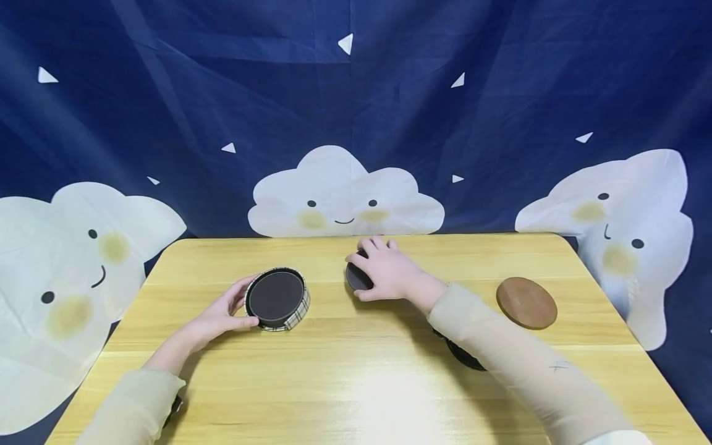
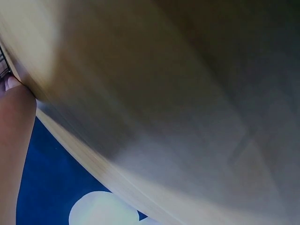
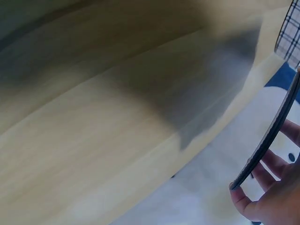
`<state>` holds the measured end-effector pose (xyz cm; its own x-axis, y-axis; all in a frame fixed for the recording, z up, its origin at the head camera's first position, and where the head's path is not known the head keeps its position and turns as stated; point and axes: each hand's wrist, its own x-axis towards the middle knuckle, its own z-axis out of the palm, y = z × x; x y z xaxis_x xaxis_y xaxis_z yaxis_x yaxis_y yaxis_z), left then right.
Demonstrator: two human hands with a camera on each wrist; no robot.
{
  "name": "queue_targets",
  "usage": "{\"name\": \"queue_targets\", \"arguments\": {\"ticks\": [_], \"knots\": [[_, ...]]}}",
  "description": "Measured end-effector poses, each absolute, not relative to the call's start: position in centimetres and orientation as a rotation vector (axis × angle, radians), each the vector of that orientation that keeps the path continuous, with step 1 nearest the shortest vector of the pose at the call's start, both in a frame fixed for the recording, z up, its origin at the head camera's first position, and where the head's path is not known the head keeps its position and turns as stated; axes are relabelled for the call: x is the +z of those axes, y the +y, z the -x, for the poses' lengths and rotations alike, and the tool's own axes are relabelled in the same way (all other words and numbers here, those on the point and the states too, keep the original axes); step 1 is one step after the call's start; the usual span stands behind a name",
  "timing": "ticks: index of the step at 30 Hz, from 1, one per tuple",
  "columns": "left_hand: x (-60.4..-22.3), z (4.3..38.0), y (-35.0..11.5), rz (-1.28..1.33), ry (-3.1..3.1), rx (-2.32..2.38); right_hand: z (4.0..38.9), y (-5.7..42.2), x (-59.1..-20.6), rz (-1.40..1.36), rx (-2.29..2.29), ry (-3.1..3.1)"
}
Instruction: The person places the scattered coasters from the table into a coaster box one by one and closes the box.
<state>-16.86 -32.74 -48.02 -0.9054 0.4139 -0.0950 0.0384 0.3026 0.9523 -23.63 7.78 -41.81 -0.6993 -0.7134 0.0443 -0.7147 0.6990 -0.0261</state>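
Note:
On the left of the table, my left hand (image 1: 229,312) grips the side of a round coaster holder (image 1: 299,314) with a plaid outer wall. A dark round coaster (image 1: 277,296) shows inside its rim. My right hand (image 1: 391,271) holds another dark coaster (image 1: 357,278) by its edges, near the middle of the table. In the right wrist view this coaster (image 3: 267,138) appears edge-on, raised off the tabletop, with thumb and fingers at its rim. The left wrist view catches only a sliver of the plaid holder (image 2: 3,65).
A brown round coaster (image 1: 526,303) lies on the wooden table (image 1: 311,383) at the right. Under the right forearm a black curved object (image 1: 466,357) is mostly hidden; its kind cannot be told. Behind the table's far edge hangs a blue cloth (image 1: 278,93) with clouds.

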Motion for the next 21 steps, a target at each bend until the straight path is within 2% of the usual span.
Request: {"name": "queue_targets", "arguments": {"ticks": [21], "knots": [[-47.7, 16.8, -32.6, -0.418, 2.235, 1.646, 22.4, 1.4, -41.7, -1.37, -0.025, -2.762]]}}
